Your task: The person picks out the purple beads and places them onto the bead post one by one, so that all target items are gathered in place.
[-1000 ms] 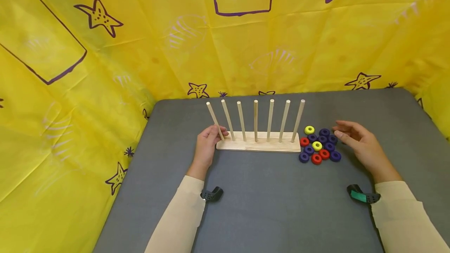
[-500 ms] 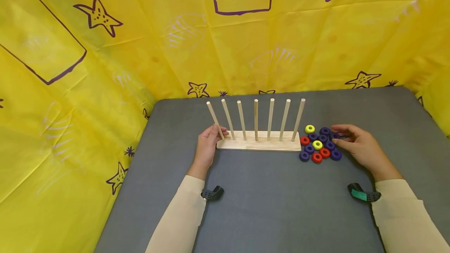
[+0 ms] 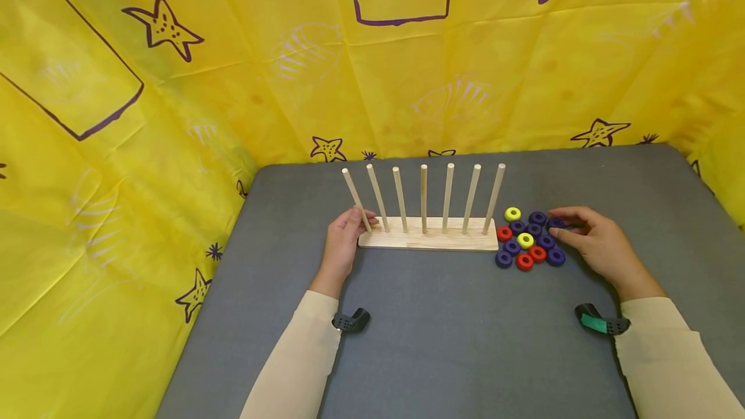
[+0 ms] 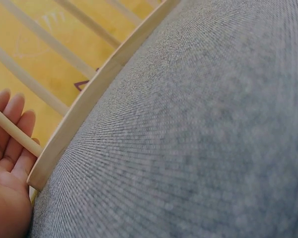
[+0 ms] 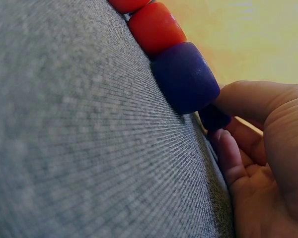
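A pale wooden peg stand (image 3: 427, 241) lies across the table with a row of several upright pegs, all bare. At its left end my left hand (image 3: 343, 241) holds it around the leftmost peg (image 4: 17, 134), fingers behind the peg; the thumb is hidden in the left wrist view. My right hand (image 3: 599, 241) pinches a dark blue ring (image 3: 557, 224) between thumb and fingers at the right edge of a cluster. In the right wrist view that blue ring (image 5: 213, 118) is partly covered by another blue ring (image 5: 186, 78) in front.
Beside the stand's right end lie red, yellow and blue rings, among them a yellow ring (image 3: 526, 240) and a red ring (image 3: 524, 262). A grey cloth (image 3: 454, 341) covers the table. Yellow patterned fabric (image 3: 384, 96) hangs behind and at the sides.
My right hand has moved slightly left and down to the cluster and taken a blue ring between thumb and fingers. My left hand and the stand have barely moved.
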`<state>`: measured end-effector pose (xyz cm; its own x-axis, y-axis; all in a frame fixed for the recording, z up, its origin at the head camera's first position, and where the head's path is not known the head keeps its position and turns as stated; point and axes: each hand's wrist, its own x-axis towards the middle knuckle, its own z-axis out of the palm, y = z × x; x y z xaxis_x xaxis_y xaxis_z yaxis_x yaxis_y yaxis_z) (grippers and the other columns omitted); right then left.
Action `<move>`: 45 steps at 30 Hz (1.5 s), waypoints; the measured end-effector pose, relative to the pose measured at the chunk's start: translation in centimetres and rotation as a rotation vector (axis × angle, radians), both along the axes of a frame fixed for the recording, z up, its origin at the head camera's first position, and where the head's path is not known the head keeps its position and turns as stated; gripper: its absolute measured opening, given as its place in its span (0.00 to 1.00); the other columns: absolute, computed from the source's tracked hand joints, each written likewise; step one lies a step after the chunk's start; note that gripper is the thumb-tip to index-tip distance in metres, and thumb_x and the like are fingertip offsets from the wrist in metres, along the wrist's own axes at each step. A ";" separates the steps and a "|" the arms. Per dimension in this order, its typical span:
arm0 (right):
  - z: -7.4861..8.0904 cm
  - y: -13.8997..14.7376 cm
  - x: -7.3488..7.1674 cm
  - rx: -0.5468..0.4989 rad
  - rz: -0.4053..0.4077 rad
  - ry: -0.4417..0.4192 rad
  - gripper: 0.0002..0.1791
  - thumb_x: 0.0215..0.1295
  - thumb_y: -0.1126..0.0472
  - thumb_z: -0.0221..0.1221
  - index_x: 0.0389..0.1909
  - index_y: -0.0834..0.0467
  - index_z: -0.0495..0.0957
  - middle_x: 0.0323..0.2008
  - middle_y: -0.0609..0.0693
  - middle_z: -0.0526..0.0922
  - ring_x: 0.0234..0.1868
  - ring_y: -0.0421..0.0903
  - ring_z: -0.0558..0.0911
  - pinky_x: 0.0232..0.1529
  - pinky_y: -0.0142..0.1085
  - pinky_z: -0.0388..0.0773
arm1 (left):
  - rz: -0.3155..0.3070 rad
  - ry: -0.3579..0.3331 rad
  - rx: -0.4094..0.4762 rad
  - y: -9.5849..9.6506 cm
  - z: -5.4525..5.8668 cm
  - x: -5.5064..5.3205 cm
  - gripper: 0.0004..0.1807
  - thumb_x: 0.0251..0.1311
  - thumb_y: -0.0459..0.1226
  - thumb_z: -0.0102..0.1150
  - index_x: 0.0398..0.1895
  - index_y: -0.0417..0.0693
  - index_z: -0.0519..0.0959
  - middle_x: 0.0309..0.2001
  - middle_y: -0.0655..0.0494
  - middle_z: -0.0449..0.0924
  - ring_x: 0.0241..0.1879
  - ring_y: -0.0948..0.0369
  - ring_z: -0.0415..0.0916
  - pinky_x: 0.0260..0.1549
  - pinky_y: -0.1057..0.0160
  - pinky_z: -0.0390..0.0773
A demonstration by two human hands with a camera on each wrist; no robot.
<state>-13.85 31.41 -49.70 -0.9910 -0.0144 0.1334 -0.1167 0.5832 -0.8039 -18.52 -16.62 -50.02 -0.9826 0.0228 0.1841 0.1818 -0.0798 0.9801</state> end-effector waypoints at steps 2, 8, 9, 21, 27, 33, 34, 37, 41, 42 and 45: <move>0.0 0.0 0.0 0.000 -0.009 0.001 0.20 0.76 0.60 0.70 0.62 0.64 0.83 0.49 0.50 0.85 0.40 0.35 0.78 0.40 0.23 0.72 | 0.000 0.001 -0.003 0.0 0.0 0.0 0.27 0.88 0.43 0.49 0.50 0.22 0.82 0.44 0.37 0.86 0.50 0.44 0.85 0.58 0.53 0.81; 0.1 0.0 0.0 -0.007 -0.039 0.013 0.21 0.77 0.59 0.70 0.64 0.64 0.82 0.49 0.48 0.84 0.43 0.33 0.77 0.41 0.21 0.71 | 0.000 0.004 0.000 0.0 0.1 0.0 0.26 0.89 0.43 0.49 0.49 0.22 0.82 0.44 0.38 0.87 0.49 0.46 0.86 0.58 0.53 0.81; 0.1 -0.1 0.0 -0.010 -0.044 0.013 0.21 0.77 0.59 0.70 0.64 0.64 0.82 0.49 0.50 0.84 0.43 0.34 0.77 0.41 0.21 0.71 | 0.000 0.004 0.001 0.0 0.1 0.0 0.26 0.89 0.42 0.48 0.49 0.22 0.82 0.44 0.37 0.86 0.49 0.47 0.86 0.58 0.53 0.81; 0.4 -0.3 0.2 0.018 -0.090 0.003 0.21 0.77 0.57 0.70 0.63 0.65 0.84 0.52 0.59 0.79 0.43 0.38 0.74 0.40 0.22 0.69 | -0.003 0.001 0.003 0.1 0.2 0.0 0.25 0.89 0.41 0.48 0.50 0.20 0.81 0.46 0.32 0.85 0.50 0.46 0.85 0.60 0.49 0.80; 0.5 -0.4 0.2 0.012 -0.096 -0.002 0.21 0.77 0.57 0.70 0.63 0.66 0.83 0.53 0.60 0.79 0.43 0.36 0.74 0.40 0.20 0.69 | -0.001 0.001 0.007 0.0 0.1 0.1 0.26 0.89 0.42 0.48 0.50 0.21 0.82 0.44 0.39 0.86 0.49 0.47 0.86 0.58 0.52 0.81; 1.0 -0.7 0.1 -0.009 -0.101 0.006 0.23 0.77 0.56 0.70 0.64 0.65 0.82 0.54 0.59 0.79 0.44 0.37 0.74 0.41 0.21 0.69 | 0.002 0.001 -0.012 -0.1 -0.1 0.1 0.27 0.88 0.45 0.50 0.50 0.23 0.83 0.44 0.37 0.87 0.49 0.47 0.86 0.58 0.55 0.81; 1.1 -0.8 0.1 -0.015 -0.102 0.010 0.22 0.77 0.57 0.70 0.64 0.66 0.82 0.54 0.59 0.79 0.44 0.38 0.74 0.41 0.21 0.69 | 0.002 0.000 -0.016 -0.1 -0.1 0.1 0.27 0.88 0.45 0.50 0.50 0.23 0.83 0.45 0.36 0.86 0.50 0.47 0.86 0.58 0.55 0.81; 1.3 -1.1 0.1 -0.027 -0.109 0.030 0.21 0.77 0.59 0.70 0.63 0.66 0.82 0.52 0.58 0.78 0.43 0.40 0.74 0.41 0.21 0.69 | -0.001 -0.001 -0.030 -0.2 -0.1 0.1 0.27 0.88 0.45 0.50 0.50 0.24 0.83 0.46 0.32 0.85 0.51 0.45 0.85 0.59 0.52 0.81; 1.5 -1.4 0.0 -0.041 -0.122 0.051 0.20 0.76 0.60 0.70 0.62 0.66 0.82 0.52 0.57 0.78 0.44 0.41 0.74 0.41 0.19 0.69 | -0.002 -0.003 -0.038 -0.2 -0.1 0.1 0.27 0.88 0.45 0.50 0.50 0.24 0.83 0.47 0.29 0.85 0.52 0.42 0.84 0.60 0.51 0.81; 1.6 -1.4 0.0 -0.045 -0.124 0.058 0.20 0.76 0.60 0.70 0.62 0.66 0.82 0.52 0.57 0.78 0.44 0.40 0.74 0.42 0.19 0.69 | -0.001 -0.004 -0.037 -0.2 0.0 0.1 0.27 0.88 0.44 0.50 0.50 0.24 0.83 0.47 0.29 0.85 0.52 0.42 0.84 0.59 0.51 0.81; 1.8 -1.6 0.0 -0.061 -0.128 0.087 0.20 0.75 0.62 0.71 0.63 0.66 0.83 0.52 0.55 0.79 0.45 0.37 0.76 0.44 0.18 0.70 | 0.001 -0.004 -0.032 -0.1 0.0 0.1 0.26 0.88 0.44 0.49 0.50 0.24 0.83 0.46 0.31 0.85 0.51 0.44 0.85 0.59 0.52 0.81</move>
<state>-13.90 29.79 -47.92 -0.9688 0.1216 0.2160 -0.1158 0.5484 -0.8281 -18.41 -16.72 -50.05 -0.9834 0.0278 0.1791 0.1776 -0.0481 0.9829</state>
